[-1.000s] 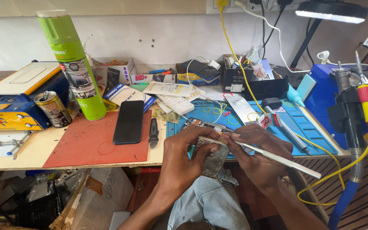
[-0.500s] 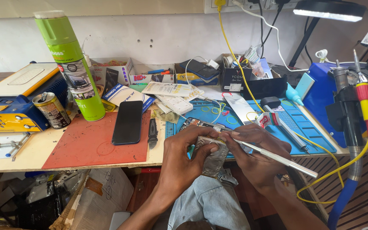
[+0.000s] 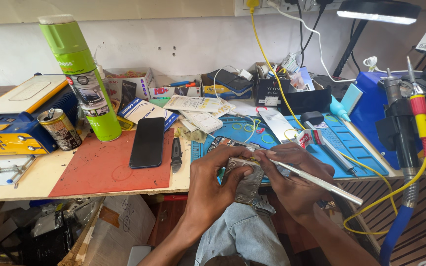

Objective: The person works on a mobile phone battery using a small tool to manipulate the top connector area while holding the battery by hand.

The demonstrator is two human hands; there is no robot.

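Green spray can (image 3: 82,74) (pictured label) beside dark phone screen (image 3: 147,142).

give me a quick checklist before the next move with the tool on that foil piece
1. Left hand has a firm hold on the crinkled foil-covered piece: ok, fingers wrap its left edge and top.
2. Right hand has the slim metal tool in a pen-style grip: ok.
3. Tool tip sits where it is meant to on the piece: cannot tell, fingers hide it.
4. Work is supported: not ok, it is held off the bench edge over the lap.
5. Black phone lies out of the way on the red mat: ok.
6. Yellow cable is free of the tool's rear end: cannot tell.
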